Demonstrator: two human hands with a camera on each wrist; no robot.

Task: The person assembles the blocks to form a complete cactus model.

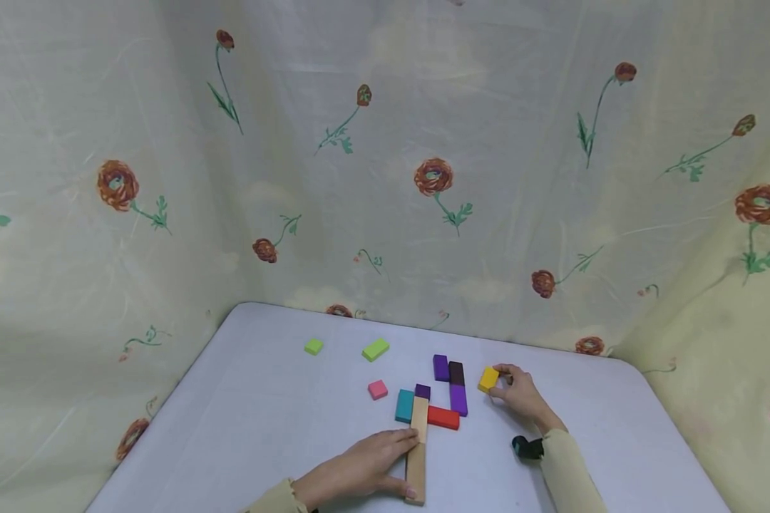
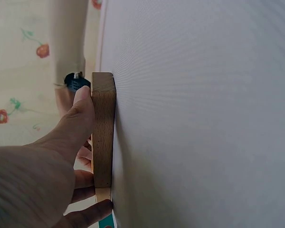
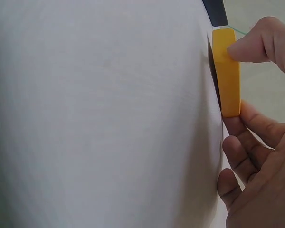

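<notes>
In the head view my left hand (image 1: 375, 459) rests on two light wooden blocks (image 1: 416, 459) laid end to end. Its thumb lies along the nearer wooden block (image 2: 103, 142) in the left wrist view, with the fingers further along. On the right, my right hand (image 1: 525, 395) pinches a yellow block (image 1: 488, 380) between thumb and fingers. The right wrist view shows the thumb on one end of the yellow block (image 3: 228, 80) and fingertips at the other, close over the table. Touching or beside the wooden row are a teal block (image 1: 405, 405), a small dark purple block (image 1: 422, 391) and a red block (image 1: 443, 417).
A purple block (image 1: 440, 368), a dark brown block (image 1: 456, 373) and another purple block (image 1: 458, 400) stand together left of the yellow one. Further left lie a pink block (image 1: 378, 389) and two green blocks (image 1: 376, 350). A flowered curtain (image 1: 385, 271) surrounds the white table (image 1: 250, 406).
</notes>
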